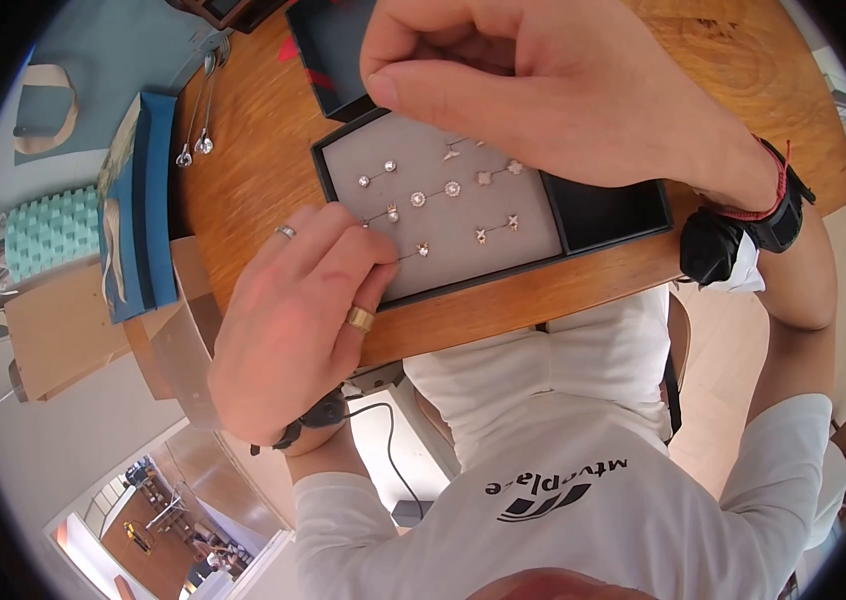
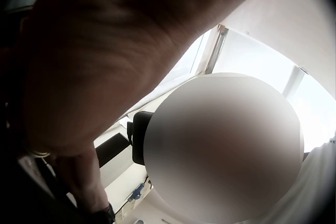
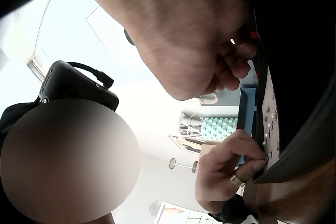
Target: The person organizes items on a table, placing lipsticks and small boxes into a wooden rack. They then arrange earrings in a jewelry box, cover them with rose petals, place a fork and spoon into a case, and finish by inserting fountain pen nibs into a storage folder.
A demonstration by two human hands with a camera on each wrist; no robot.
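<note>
A black jewellery box (image 1: 603, 215) holds a grey pad (image 1: 483, 270) with several pairs of sparkling stud earrings (image 1: 418, 199). My left hand (image 1: 293, 300), with rings on two fingers, reaches over the pad's near left edge. Its thumb and forefinger come together at a stud earring beside the one with a clear stone (image 1: 423, 250); the fingertips hide the pinched one. Raised above the far side of the box is my right hand (image 1: 543, 90). Its fingers are curled and the thumb lies against the forefinger; nothing shows between them.
The box's dark lid (image 1: 338, 60) stands behind the pad. To the left lie two spoon-like silver pieces (image 1: 205, 140), a blue box (image 1: 148, 200) and mint-green bumpy packaging (image 1: 48, 235). A black cable (image 1: 390, 430) hangs from the left wrist past the wooden table's (image 1: 423, 335) edge.
</note>
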